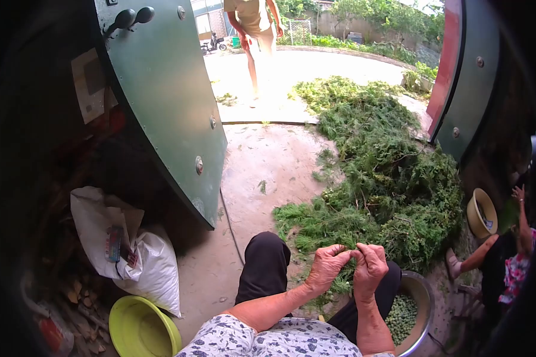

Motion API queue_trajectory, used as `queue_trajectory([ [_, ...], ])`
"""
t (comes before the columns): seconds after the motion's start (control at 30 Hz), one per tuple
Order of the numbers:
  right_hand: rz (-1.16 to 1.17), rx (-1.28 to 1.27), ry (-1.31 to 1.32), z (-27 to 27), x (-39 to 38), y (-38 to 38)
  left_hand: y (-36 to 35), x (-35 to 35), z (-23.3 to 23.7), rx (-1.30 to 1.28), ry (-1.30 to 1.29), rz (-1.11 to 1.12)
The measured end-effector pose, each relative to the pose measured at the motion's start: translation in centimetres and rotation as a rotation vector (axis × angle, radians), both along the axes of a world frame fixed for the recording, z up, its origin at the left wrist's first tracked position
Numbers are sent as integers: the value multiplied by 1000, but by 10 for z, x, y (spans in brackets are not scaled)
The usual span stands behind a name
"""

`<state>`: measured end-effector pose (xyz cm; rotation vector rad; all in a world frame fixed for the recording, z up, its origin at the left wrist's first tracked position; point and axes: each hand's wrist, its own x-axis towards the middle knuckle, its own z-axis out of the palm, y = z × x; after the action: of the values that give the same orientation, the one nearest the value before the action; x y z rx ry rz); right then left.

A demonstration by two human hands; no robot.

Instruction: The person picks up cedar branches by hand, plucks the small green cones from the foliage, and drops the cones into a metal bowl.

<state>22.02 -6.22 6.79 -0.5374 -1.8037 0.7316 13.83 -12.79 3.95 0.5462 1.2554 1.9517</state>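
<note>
My left hand (329, 269) and my right hand (370, 268) meet above my right knee, both with thumb and fingers pinched. Feathery green foliage shows between and just below them, seemingly a green sprig (341, 282) in my fingers, though its held part is mostly covered. Beyond my hands spreads a large heap of cut evergreen branches (387, 190). By my right leg stands a metal basin (426, 309) with many small round green cones or berries (401, 318) in it, partly hidden by my right forearm.
A yellow-green basin (118, 333) and a white sack (161, 268) stand to the left, below an open green metal door (167, 101). At the right sits another person (512, 268) near a tan basin (475, 217). Someone else (257, 30) stands outside in the sunlit yard.
</note>
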Motion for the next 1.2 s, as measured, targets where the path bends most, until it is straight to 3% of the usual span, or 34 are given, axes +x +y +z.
queue_trajectory([
  [0.07, -35, 85, 32, -4, 7, 0, -14, 8, 12, -9, -34, -16],
  [0.17, -176, -59, 114, 7, 28, 24, -37, 13, 23, -100, -149, -3],
  [0.23, -94, -465, 332, -10, 53, 47, -47, 2, 30, -82, -235, 32],
  [0.3, -66, -610, 401, -20, 85, 64, -55, -23, 16, 63, -362, -9],
  [0.43, -261, -776, 534, -80, 157, 108, -76, -59, 20, 176, -456, 137],
  [0.5, -475, -845, 524, -101, 188, 121, -86, -74, 7, 227, -509, 184],
  [0.57, -711, -808, 350, -133, 217, 137, -92, -81, 1, 236, -504, 211],
  [0.63, -802, -718, 284, -198, 265, 170, -96, -86, -14, 183, -557, 291],
  [0.67, -948, -600, 110, -211, 273, 173, -97, -86, -19, 159, -524, 305],
  [0.7, -1091, -480, -71, -216, 282, 173, -97, -88, -24, 161, -512, 302],
  [0.77, -1144, -571, -213, -178, 257, 145, -97, -88, -32, 114, -461, 363],
  [0.97, -808, -370, 33, -137, 186, 120, -85, -90, -43, 60, -396, 406],
  [1.07, -342, -398, 128, -73, 90, 70, -81, -89, -42, 62, -388, 402],
  [1.13, 7, -464, 177, -64, 40, 30, -77, -89, -39, 36, -382, 423],
  [1.2, 255, -375, -216, -52, 14, -8, -79, -90, -40, 5, -378, 451],
])
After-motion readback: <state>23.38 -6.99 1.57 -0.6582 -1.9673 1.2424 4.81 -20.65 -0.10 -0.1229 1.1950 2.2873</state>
